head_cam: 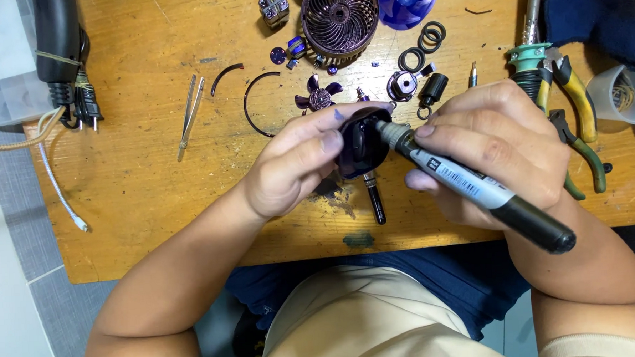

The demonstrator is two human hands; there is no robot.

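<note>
The bench (154, 185) is made of bare wood, rough, scratched and stained. The round part (362, 144) held in the left hand (295, 165) is dark, shiny plastic. The marker (475, 186) held in the right hand (495, 149) is smooth plastic, with a grey tip and a glossy black end. The tweezers (190, 116) are shiny metal. The grille (339, 17) is dark, glossy plastic. The pliers (578, 103) are dull metal with grips that look like rubber.
</note>
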